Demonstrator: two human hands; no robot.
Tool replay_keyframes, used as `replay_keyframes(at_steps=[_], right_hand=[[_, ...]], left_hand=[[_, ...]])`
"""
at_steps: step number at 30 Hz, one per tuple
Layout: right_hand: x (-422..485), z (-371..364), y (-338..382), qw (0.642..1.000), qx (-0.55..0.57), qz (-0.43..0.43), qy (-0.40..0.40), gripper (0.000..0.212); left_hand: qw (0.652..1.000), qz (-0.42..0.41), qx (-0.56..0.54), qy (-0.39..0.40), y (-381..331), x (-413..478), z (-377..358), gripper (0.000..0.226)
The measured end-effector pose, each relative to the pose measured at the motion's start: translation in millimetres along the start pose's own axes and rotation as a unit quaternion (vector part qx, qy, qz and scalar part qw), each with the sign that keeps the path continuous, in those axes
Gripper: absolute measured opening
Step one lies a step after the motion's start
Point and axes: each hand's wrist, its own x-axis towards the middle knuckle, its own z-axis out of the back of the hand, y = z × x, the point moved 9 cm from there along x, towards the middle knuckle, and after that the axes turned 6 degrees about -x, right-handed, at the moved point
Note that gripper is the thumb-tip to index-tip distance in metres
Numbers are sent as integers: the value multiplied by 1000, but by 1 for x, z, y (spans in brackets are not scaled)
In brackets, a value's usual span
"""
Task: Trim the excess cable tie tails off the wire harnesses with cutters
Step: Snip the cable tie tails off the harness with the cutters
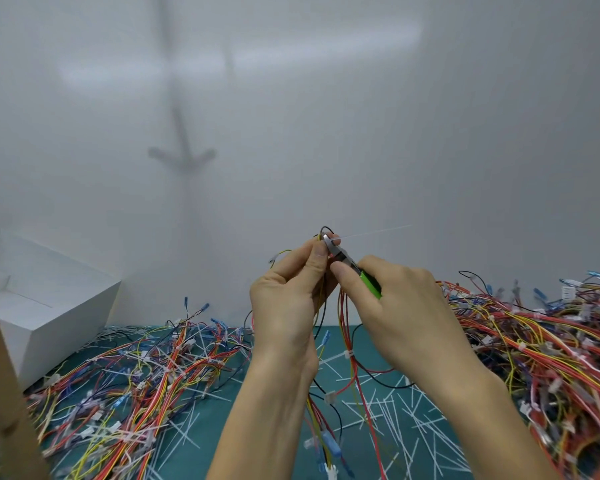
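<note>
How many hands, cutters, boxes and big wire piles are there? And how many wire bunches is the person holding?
Hands: 2, left hand and right hand
Cutters: 1
White box: 1
Wire piles: 2, left pile and right pile
Held harness: 1
Total: 7

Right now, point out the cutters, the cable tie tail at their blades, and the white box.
cutters (369, 283), head view, green handle.
cable tie tail (374, 232), head view, middle of the thin strip.
white box (66, 327), head view, its front wall.
</note>
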Motion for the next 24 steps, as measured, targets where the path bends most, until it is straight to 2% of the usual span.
replay_keyframes(at_steps=[8,13,24], right_hand=[[1,-1,-1,1000,21,-5,14,57],[1,0,0,999,29,-8,23,58],[-1,-1,-1,998,46,-14,37,62]], left_hand=[[1000,7,4,12,0,2,0,17],[1000,3,11,26,-2,2,-2,27],[998,10,32,44,-3,1,-3,26]])
